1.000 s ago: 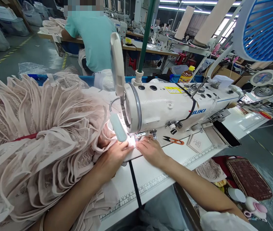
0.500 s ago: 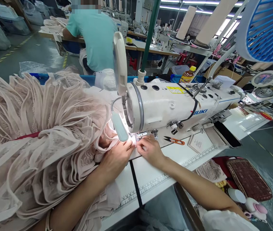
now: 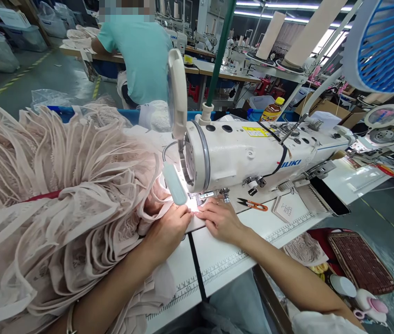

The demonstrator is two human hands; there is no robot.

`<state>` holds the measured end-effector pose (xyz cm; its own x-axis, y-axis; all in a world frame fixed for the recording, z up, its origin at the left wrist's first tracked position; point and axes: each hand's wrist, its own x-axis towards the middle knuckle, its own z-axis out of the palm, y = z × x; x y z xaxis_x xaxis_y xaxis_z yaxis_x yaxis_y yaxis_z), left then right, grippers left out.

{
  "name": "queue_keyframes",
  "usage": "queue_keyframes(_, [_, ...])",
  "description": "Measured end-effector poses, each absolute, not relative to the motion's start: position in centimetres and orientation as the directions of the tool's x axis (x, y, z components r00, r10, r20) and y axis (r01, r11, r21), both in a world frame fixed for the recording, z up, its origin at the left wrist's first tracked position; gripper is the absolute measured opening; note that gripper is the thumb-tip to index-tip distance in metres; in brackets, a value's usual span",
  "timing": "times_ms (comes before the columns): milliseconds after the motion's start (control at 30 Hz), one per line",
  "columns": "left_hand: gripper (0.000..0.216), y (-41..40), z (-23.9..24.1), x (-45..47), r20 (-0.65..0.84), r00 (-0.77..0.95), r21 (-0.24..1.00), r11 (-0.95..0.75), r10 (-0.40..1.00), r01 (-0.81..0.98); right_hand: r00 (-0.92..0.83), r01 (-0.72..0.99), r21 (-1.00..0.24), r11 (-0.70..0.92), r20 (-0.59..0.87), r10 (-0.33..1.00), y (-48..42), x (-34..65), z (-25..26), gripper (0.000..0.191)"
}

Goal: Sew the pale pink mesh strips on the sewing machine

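Note:
A big heap of pale pink ruffled lace fabric (image 3: 54,185) fills the left of the white sewing table (image 3: 225,260). My left hand (image 3: 167,229) lies on the fabric's edge just left of the needle, fingers curled and pressing it down. My right hand (image 3: 219,220) rests flat on the table right of the needle, fingertips on the same brightly lit edge. Both hands meet under the head of the white Juki sewing machine (image 3: 252,150), beside its small lamp (image 3: 174,183). The fabric under the presser foot is washed out by the light.
Orange-handled thread snips (image 3: 254,204) lie on the table right of my right hand. A person in a teal shirt (image 3: 136,60) works at a bench behind. A blue fan (image 3: 384,41) hangs upper right. A woven mat (image 3: 360,260) and cups sit low at the right.
My right hand's fingers, pinched at the fabric edge half a second ago, now lie flat. Both hands stay at the needle. The view has shifted slightly.

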<state>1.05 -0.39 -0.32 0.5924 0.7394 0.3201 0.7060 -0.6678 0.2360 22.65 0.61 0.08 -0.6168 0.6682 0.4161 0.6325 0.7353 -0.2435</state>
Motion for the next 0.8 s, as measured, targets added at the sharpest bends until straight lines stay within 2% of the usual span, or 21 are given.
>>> queue_keyframes(133, [0.023, -0.6, -0.4, 0.7, 0.325, 0.565, 0.249, -0.645, 0.759, 0.723, -0.543, 0.643, -0.365, 0.673, 0.402, 0.737, 0.8, 22.5, 0.2, 0.034])
queue_keyframes(200, [0.027, -0.6, -0.3, 0.6, 0.300, 0.570, 0.266, -0.641, 0.765, 0.720, -0.555, 0.629, -0.379, 0.678, 0.391, 0.734, 0.9, 22.6, 0.2, 0.035])
queue_keyframes(533, [0.045, -0.1, -1.0, 0.4, 0.281, 0.585, 0.301, -0.648, 0.761, 0.699, -0.631, 0.641, -0.215, 0.737, 0.400, 0.665, 0.8, 22.5, -0.1, 0.032])
queue_keyframes(800, [0.043, 0.2, -1.0, 0.7, 0.248, 0.551, 0.249, -0.602, 0.797, 0.759, -0.632, 0.666, -0.169, 0.727, 0.389, 0.670, 1.4, 22.1, -0.4, 0.036])
